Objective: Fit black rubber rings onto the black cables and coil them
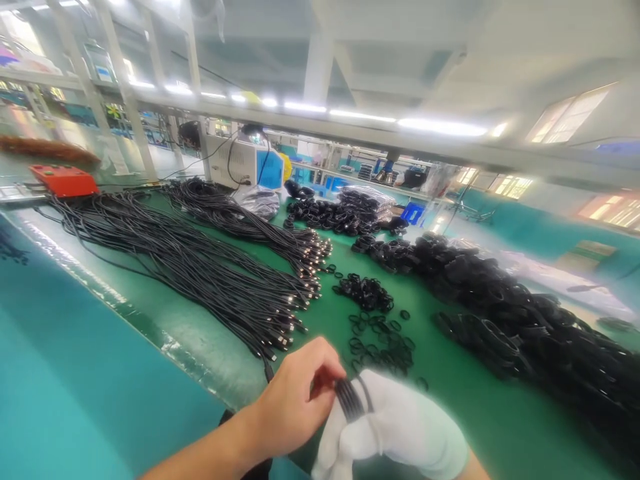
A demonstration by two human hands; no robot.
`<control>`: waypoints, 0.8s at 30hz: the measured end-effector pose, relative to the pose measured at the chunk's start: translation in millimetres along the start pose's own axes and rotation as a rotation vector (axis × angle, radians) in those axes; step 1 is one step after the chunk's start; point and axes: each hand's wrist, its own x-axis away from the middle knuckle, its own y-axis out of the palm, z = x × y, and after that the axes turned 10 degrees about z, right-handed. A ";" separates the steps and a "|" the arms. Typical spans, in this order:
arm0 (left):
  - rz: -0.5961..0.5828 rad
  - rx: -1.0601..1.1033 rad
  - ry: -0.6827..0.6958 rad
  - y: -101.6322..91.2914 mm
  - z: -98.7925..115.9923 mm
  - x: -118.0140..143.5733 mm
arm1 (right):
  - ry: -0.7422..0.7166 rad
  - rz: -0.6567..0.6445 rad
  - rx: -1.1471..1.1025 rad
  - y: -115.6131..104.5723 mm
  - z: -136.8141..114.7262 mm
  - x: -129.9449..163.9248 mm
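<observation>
My bare left hand point(295, 400) pinches a coiled black cable point(350, 399) at the bottom of the view. My right hand point(400, 427), in a white glove, grips the same coil from the other side, and a thin black band loops around the bundle. Just beyond my hands small black rubber rings point(380, 333) lie scattered on the green bench point(450, 400). To the left, long black cables point(200, 267) with metal plugs lie laid out in two bundles.
A big heap of coiled, banded black cables point(525, 320) fills the right side. More coils point(340, 213) sit at the back near a white and blue machine point(245, 163). A red box point(64, 180) stands at the far left. The bench's edge runs diagonally at the left.
</observation>
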 end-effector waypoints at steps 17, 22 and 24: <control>-0.043 -0.137 0.360 0.6 24.8 5.2 | -0.017 0.210 0.244 6.9 -2.5 24.2; -0.114 -0.157 0.495 0.1 29.4 -2.7 | -0.047 0.340 0.259 13.4 -5.0 29.8; -0.084 -0.146 0.519 0.2 30.3 -5.2 | -0.053 0.363 0.254 18.9 -7.5 33.7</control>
